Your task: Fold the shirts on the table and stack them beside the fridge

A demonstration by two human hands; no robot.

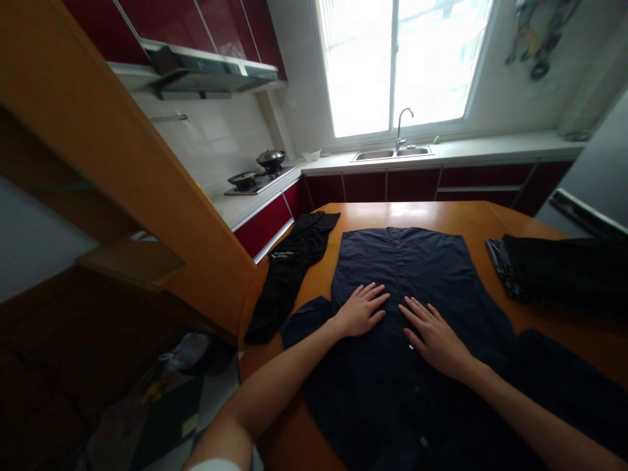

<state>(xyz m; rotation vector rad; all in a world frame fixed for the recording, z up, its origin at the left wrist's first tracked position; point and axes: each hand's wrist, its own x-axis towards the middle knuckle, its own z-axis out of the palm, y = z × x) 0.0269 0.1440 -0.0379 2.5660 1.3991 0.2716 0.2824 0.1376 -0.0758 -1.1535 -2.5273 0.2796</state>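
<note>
A dark navy button-up shirt [422, 261] lies spread on the wooden table [441, 212], its hem toward the window and its sleeves out to the sides. Small pale buttons show down its middle. My left hand [362, 310] rests flat on the shirt, left of the centre line, fingers apart. Right of that line, my right hand [434, 337] also lies flat on the cloth with its fingers stretched out. Neither hand grips anything. The collar end, close to my body, is dark and hard to make out.
A black garment [299, 261] lies along the table's left edge. Folded black clothes [564, 271] sit on the right side. Beyond the table are a counter with a sink [377, 155] and a stove [260, 182] with pans. An orange wooden partition [161, 190] stands at the left.
</note>
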